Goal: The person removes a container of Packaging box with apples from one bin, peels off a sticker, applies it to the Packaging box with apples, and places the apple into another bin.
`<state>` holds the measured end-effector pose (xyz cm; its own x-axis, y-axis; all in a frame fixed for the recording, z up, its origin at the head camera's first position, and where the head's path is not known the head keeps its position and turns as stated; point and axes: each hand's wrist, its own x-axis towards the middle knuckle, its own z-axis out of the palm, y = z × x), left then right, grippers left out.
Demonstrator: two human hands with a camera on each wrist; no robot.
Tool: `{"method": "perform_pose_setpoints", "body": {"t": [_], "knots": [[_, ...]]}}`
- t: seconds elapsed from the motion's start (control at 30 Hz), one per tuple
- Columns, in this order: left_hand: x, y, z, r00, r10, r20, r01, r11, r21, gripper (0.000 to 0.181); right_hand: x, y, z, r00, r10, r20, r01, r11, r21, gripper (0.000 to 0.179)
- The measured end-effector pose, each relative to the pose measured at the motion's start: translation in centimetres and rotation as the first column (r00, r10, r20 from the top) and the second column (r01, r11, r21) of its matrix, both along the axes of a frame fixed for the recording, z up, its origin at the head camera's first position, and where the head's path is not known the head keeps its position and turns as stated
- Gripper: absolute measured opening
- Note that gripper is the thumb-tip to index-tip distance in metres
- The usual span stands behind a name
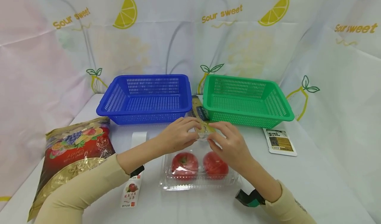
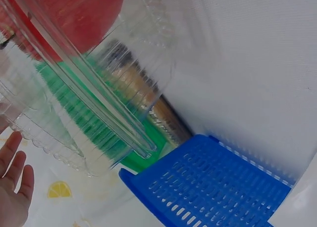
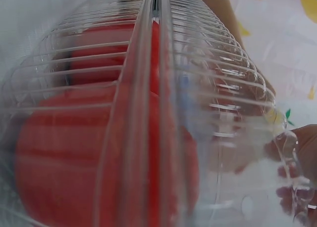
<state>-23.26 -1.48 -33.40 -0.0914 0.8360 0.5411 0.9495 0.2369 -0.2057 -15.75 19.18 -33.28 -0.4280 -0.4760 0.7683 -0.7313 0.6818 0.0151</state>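
Note:
A clear plastic clamshell box (image 1: 199,185) lies on the white cloth with two red apples inside, one apple (image 1: 184,164) on the left and one (image 1: 215,165) on the right. My left hand (image 1: 181,134) and my right hand (image 1: 232,146) face each other over its far side. Thumbs and curled fingers of both grip the clear plastic there. From the left wrist, the box's two rims (image 2: 106,106) lie close together, with the right hand's fingertips (image 2: 26,180) at the lid edge. The right wrist view shows an apple (image 3: 69,158) through the ribbed wall.
Behind stand a blue basket (image 1: 143,116) and a green basket (image 1: 247,116), with a yellowish packet (image 1: 198,108) between them. At left lie a Mixed Fruit Candy bag (image 1: 77,148) and a printed paper strip (image 1: 131,194). A small white pouch (image 1: 279,142) lies at right.

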Motion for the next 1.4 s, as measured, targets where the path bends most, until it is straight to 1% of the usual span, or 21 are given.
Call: {"method": "perform_pose_setpoints", "body": {"t": [0.07, 0.13, 0.23, 0.3, 0.33, 0.43, 0.6, 0.7, 0.9, 0.97, 1.1, 1.3, 1.4], "knots": [[-0.1, 0.1, -0.1, 1.0, -0.009, -0.029, 0.009, 1.0, -0.002, 0.006, 0.1, 0.0, -0.1, 1.0, 0.01, 0.0, -0.01, 1.0, 0.018, 0.014], [-0.1, 0.1, -0.3, 0.996, -0.014, -0.083, 0.014, 1.0, -0.01, 0.006, 0.1, 0.0, -0.2, 1.0, 0.019, 0.0, -0.019, 0.999, 0.031, 0.017], [-0.1, 0.3, -0.6, 0.986, -0.018, -0.163, 0.016, 1.0, -0.019, 0.006, 0.2, -0.1, -0.5, 1.0, 0.026, 0.006, -0.026, 0.998, 0.054, 0.02], [-0.1, 0.4, -0.8, 0.98, -0.016, -0.197, 0.012, 1.0, -0.02, 0.007, 0.3, -0.2, -0.7, 1.0, 0.027, 0.011, -0.028, 0.997, 0.069, 0.021], [0.0, 0.4, -0.9, 0.979, -0.013, -0.204, 0.008, 1.0, -0.021, 0.008, 0.4, -0.2, -0.8, 1.0, 0.029, 0.012, -0.029, 0.997, 0.076, 0.021], [0.2, 0.5, -1.0, 0.979, -0.002, -0.204, -0.005, 0.999, -0.033, 0.01, 0.5, -0.2, -1.0, 0.999, 0.03, 0.02, -0.032, 0.995, 0.093, 0.021], [0.5, 0.3, -1.0, 0.981, 0.011, -0.195, -0.025, 0.997, -0.069, 0.005, 0.8, -0.2, -1.3, 0.999, 0.038, 0.025, -0.041, 0.992, 0.121, 0.019], [0.6, 0.3, -1.0, 0.984, 0.027, -0.178, -0.042, 0.996, -0.08, 0.002, 0.9, -0.2, -1.4, 0.999, 0.045, 0.028, -0.049, 0.99, 0.135, 0.017], [0.7, 0.4, -0.8, 0.99, 0.055, -0.131, -0.069, 0.992, -0.105, 0.006, 0.9, -0.2, -1.4, 0.997, 0.069, 0.031, -0.073, 0.986, 0.15, 0.008], [0.8, 0.4, -0.8, 0.99, 0.06, -0.13, -0.076, 0.99, -0.118, 0.006, 0.9, -0.2, -1.4, 0.997, 0.069, 0.035, -0.074, 0.985, 0.155, 0.007], [0.8, 0.5, -0.9, 0.987, 0.073, -0.14, -0.091, 0.987, -0.13, 0.004, 0.9, -0.2, -1.5, 0.998, 0.06, 0.036, -0.065, 0.985, 0.157, 0.016], [0.9, 0.5, -1.0, 0.985, 0.084, -0.152, -0.106, 0.984, -0.141, 0.003, 1.0, -0.2, -1.6, 0.997, 0.05, 0.058, -0.058, 0.985, 0.16, 0.017], [1.0, 0.4, -0.9, 0.986, 0.096, -0.139, -0.118, 0.979, -0.166, 0.005, 1.0, -0.2, -1.7, 0.997, 0.047, 0.061, -0.057, 0.985, 0.166, 0.017]]}}
